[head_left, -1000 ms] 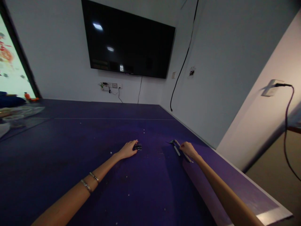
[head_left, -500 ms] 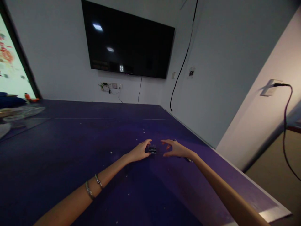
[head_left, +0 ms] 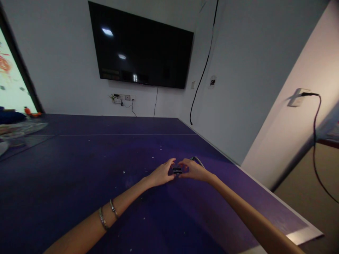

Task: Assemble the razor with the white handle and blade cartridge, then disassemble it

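Note:
A small dark, clear-edged box [head_left: 177,170] with pale stripes is between my two hands, low over the purple table; its exact kind is too small to make out. My left hand [head_left: 163,173] grips its left end, thumb below and fingers above. At the right end, the thumb and fingers of my right hand [head_left: 195,170] close on the box in the same way. Just behind my right hand lies a thin-framed object [head_left: 198,161] with a pale edge, partly hidden by the hand.
Small white specks dot the purple table [head_left: 87,183]. Clear plastic packaging [head_left: 23,130] and an orange item [head_left: 28,110] lie at the far left. A black cable [head_left: 201,79] hangs beside the wall-mounted television [head_left: 143,46]. At right, a plugged cord [head_left: 315,130] runs down past the table edge.
My right hand has moved left and its fingers have closed on the box's right end. My left hand and the box have shifted slightly right. The thin-framed object has come into view.

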`<action>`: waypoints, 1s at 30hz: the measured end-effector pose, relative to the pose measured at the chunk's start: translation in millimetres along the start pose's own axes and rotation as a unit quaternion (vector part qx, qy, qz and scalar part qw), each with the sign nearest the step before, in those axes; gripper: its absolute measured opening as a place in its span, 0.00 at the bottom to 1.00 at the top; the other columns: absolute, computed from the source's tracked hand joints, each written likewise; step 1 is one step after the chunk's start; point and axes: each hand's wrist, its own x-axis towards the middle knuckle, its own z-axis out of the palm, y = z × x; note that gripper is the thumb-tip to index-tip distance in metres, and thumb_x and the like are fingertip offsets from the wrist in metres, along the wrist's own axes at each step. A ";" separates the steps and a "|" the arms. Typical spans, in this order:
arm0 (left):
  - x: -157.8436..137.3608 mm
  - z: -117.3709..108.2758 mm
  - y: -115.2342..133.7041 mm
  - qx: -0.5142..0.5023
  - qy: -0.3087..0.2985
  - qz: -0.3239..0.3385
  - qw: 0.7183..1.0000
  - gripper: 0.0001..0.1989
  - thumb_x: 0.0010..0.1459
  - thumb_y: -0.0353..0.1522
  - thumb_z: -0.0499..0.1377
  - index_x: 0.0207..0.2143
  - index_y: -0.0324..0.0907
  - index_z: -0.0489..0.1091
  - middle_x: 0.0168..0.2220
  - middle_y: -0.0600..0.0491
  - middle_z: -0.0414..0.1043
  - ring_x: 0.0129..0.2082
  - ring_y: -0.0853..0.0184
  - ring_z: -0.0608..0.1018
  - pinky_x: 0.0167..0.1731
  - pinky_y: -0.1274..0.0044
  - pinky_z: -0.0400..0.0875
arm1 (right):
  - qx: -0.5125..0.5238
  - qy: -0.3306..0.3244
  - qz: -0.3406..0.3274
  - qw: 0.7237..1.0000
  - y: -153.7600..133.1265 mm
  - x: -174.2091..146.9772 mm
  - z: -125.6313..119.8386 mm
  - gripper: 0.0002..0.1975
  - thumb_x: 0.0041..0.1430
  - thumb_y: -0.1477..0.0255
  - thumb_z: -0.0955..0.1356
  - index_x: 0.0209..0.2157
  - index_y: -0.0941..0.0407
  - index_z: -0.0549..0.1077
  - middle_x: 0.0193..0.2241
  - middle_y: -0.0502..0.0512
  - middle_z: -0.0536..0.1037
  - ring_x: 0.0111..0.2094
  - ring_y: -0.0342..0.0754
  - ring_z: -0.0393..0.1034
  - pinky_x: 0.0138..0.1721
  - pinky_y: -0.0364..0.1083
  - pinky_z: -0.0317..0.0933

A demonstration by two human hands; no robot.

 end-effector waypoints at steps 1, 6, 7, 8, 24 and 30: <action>-0.7 -0.3 -1.6 0.009 -0.008 -0.001 1.000 0.35 0.50 0.34 0.57 0.58 0.40 0.47 0.55 0.41 0.60 0.53 0.58 0.66 0.51 0.67 0.61 | 0.002 0.003 -0.001 1.000 4.6 -1.0 -0.9 0.26 0.43 0.59 0.71 0.45 0.54 0.70 0.37 0.55 0.72 0.36 0.49 0.67 0.38 0.47 0.60; -10.5 -12.8 -30.2 0.100 -0.019 -0.023 0.995 0.31 0.56 0.39 0.51 0.59 0.37 0.46 0.60 0.41 0.52 0.59 0.58 0.58 0.56 0.68 0.55 | -0.024 0.011 0.045 0.999 52.7 -13.3 -20.9 0.27 0.44 0.59 0.70 0.47 0.56 0.70 0.35 0.55 0.72 0.35 0.48 0.66 0.37 0.46 0.60; -14.0 -17.3 -40.2 0.117 -0.018 -0.034 0.992 0.30 0.56 0.39 0.50 0.59 0.37 0.47 0.59 0.40 0.53 0.58 0.58 0.59 0.55 0.68 0.55 | -0.031 0.007 0.062 0.998 67.0 -17.4 -27.5 0.27 0.45 0.59 0.69 0.47 0.56 0.69 0.35 0.55 0.72 0.34 0.48 0.66 0.37 0.45 0.60; -18.0 -22.1 -51.0 0.136 -0.011 -0.049 0.989 0.29 0.57 0.39 0.49 0.58 0.36 0.48 0.59 0.40 0.55 0.58 0.58 0.60 0.54 0.67 0.56 | -0.039 0.005 0.090 0.995 82.1 -22.1 -34.4 0.27 0.45 0.60 0.69 0.47 0.56 0.70 0.34 0.55 0.72 0.34 0.48 0.66 0.35 0.45 0.61; -54.3 -32.2 -118.6 0.215 0.047 -0.105 0.970 0.23 0.60 0.40 0.43 0.54 0.37 0.57 0.54 0.41 0.62 0.57 0.58 0.61 0.54 0.66 0.56 | -0.011 -0.091 0.308 0.947 193.4 -48.2 -59.7 0.31 0.43 0.67 0.69 0.52 0.53 0.65 0.27 0.52 0.68 0.25 0.44 0.65 0.18 0.38 0.60; -55.2 -32.4 -115.1 0.219 0.045 -0.115 0.968 0.23 0.60 0.39 0.43 0.53 0.36 0.58 0.54 0.41 0.62 0.57 0.58 0.61 0.54 0.66 0.55 | -0.003 -0.130 0.313 0.941 202.1 -43.2 -55.4 0.32 0.45 0.67 0.68 0.55 0.53 0.61 0.24 0.50 0.66 0.23 0.43 0.63 0.19 0.40 0.61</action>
